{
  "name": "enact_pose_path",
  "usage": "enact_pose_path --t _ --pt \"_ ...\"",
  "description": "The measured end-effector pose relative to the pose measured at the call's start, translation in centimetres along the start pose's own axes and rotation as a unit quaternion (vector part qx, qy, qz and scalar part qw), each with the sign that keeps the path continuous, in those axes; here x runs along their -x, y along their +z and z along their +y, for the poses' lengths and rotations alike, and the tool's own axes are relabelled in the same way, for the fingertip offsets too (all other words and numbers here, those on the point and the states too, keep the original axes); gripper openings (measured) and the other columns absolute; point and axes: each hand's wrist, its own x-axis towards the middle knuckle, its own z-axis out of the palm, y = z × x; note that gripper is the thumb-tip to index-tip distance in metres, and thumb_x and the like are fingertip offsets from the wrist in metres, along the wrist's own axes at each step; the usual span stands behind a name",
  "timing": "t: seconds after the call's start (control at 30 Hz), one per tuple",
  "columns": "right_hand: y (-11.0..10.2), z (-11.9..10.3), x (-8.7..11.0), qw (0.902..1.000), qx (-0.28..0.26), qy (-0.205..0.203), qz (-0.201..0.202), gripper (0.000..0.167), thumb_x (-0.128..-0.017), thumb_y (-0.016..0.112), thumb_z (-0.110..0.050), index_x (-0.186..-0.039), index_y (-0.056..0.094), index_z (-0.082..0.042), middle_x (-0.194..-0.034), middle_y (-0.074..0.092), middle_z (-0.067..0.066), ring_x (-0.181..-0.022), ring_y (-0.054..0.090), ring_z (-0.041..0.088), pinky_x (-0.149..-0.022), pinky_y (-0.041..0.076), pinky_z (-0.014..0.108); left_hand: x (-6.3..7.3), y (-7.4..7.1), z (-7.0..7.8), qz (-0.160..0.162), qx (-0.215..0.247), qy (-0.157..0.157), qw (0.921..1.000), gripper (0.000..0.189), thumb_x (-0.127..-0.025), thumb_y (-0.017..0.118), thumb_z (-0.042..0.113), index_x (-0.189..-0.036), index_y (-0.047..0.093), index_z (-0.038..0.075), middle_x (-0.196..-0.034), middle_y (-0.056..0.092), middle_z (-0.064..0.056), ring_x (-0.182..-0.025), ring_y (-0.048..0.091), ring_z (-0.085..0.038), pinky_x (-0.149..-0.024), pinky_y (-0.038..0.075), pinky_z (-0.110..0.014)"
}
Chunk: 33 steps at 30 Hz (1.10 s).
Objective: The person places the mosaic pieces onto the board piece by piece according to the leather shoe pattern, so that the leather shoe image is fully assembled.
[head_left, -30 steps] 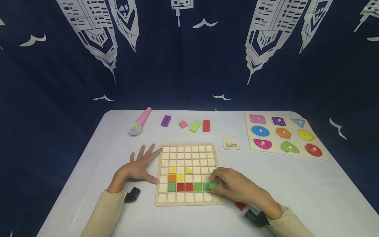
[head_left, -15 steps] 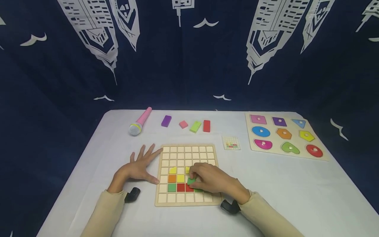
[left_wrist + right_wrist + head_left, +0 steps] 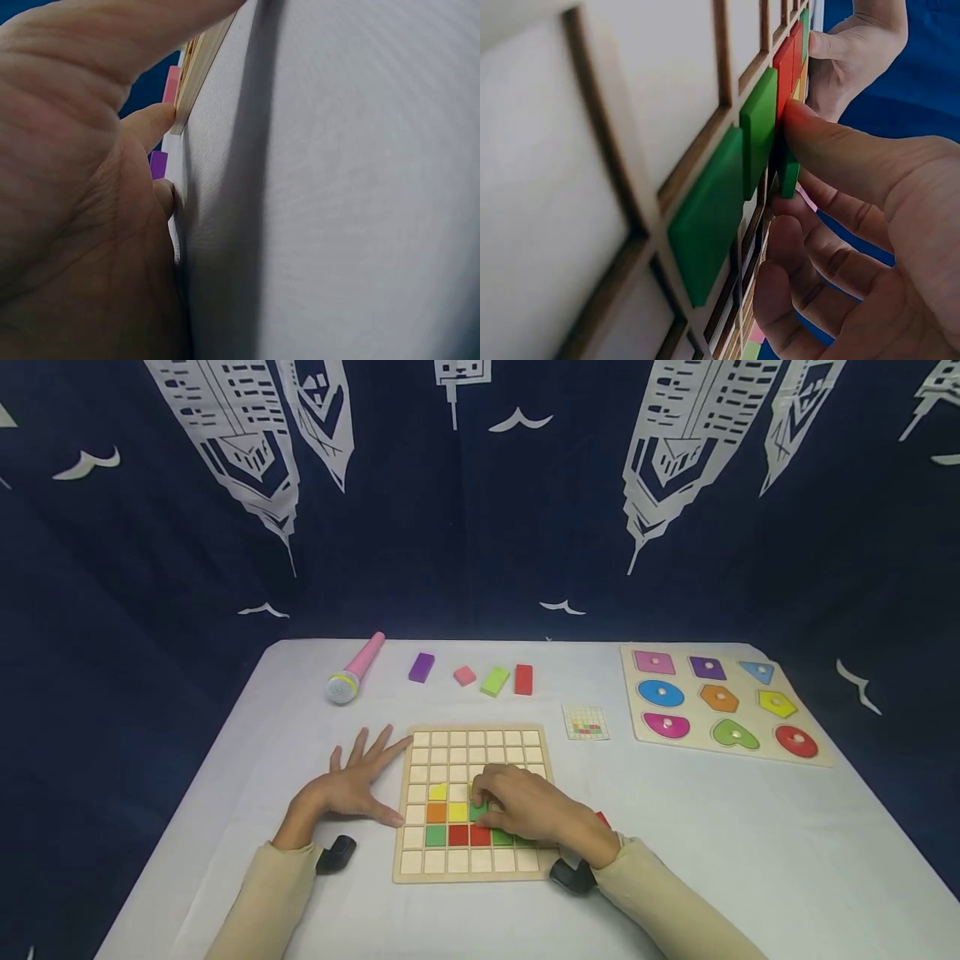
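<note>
My right hand [image 3: 525, 802] pinches a green square tile [image 3: 788, 176] between thumb and fingertips. It sits at a cell of the wooden grid board [image 3: 480, 878], just right of a yellow square tile [image 3: 457, 812]. An orange tile [image 3: 436, 812] lies left of the yellow one. One row nearer, a green tile [image 3: 435, 836], two red tiles [image 3: 468, 836] and more green tiles [image 3: 709, 217] fill cells side by side. A yellow piece [image 3: 437, 792] lies one row farther. With fingers spread, my left hand [image 3: 352, 785] touches the board's left edge with thumb and index finger.
Behind the board lie a pink toy microphone [image 3: 363, 660] and purple [image 3: 422, 667], pink [image 3: 464, 676], lime [image 3: 495, 682] and red [image 3: 523, 680] blocks. A small pattern card [image 3: 587, 722] and a shape puzzle [image 3: 686, 747] are at right. A red piece [image 3: 602, 817] shows behind my right wrist.
My right hand has moved left across the board with the green tile, from its right edge to the cell beside the yellow tile, and settled lower there. My left hand has stayed still.
</note>
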Motion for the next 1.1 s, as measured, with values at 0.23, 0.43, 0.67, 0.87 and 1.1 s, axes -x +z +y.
enact_pose_path --t 0.23,0.43,0.67,0.87,1.1 --pt "0.0 -0.3 0.3 0.9999 0.012 0.007 0.009 0.010 -0.090 0.076 -0.022 -0.086 0.067 -0.020 -0.088 0.058 -0.010 -0.078 0.050 0.007 -0.067 0.046 0.021 -0.4 0.4 -0.3 0.004 -0.001 0.003 1.0000 0.135 -0.052 0.089 0.066 -0.161 0.018 0.029 -0.170 -0.008 -0.012 -0.151 -0.023 -0.044 -0.111 -0.018 -0.074" --pt "-0.3 -0.7 1.6 0.9994 0.033 0.006 0.007 0.011 -0.092 0.073 -0.019 -0.082 0.069 -0.020 -0.090 0.057 -0.010 -0.079 0.052 0.005 -0.068 0.048 0.021 -0.2 0.1 0.4 -0.001 0.002 -0.002 1.0000 0.131 -0.056 0.091 0.058 -0.161 0.020 0.025 -0.169 -0.006 -0.016 -0.150 -0.020 -0.048 -0.110 -0.016 -0.075" --pt "-1.5 0.9 5.0 0.9995 -0.016 0.025 -0.003 0.016 -0.092 0.074 -0.026 -0.105 0.075 -0.017 -0.102 0.066 -0.011 -0.092 0.059 0.004 -0.085 0.054 0.028 -0.1 -0.1 0.4 -0.001 -0.007 -0.005 1.0000 0.130 -0.058 0.092 0.055 -0.161 0.019 0.024 -0.169 -0.006 -0.017 -0.150 -0.019 -0.049 -0.110 -0.014 -0.077" --pt "-2.6 3.3 9.1 0.9953 -0.067 0.069 -0.010 0.023 -0.087 0.079 -0.029 -0.106 0.073 -0.018 -0.095 0.065 -0.012 -0.083 0.057 0.007 -0.075 0.051 0.024 0.0 -0.2 0.5 -0.004 -0.007 -0.006 1.0000 0.130 -0.058 0.092 0.056 -0.161 0.019 0.024 -0.169 -0.006 -0.017 -0.150 -0.019 -0.049 -0.110 -0.015 -0.076" --pt "-3.1 5.4 13.2 0.9887 -0.116 0.095 -0.003 0.025 -0.084 0.080 -0.034 -0.101 0.070 -0.020 -0.088 0.063 -0.010 -0.076 0.055 0.006 -0.066 0.048 0.021 0.0 -0.2 0.5 -0.004 -0.008 -0.011 0.9999 0.130 -0.058 0.091 0.056 -0.161 0.019 0.025 -0.169 -0.006 -0.017 -0.150 -0.019 -0.049 -0.111 -0.015 -0.076"
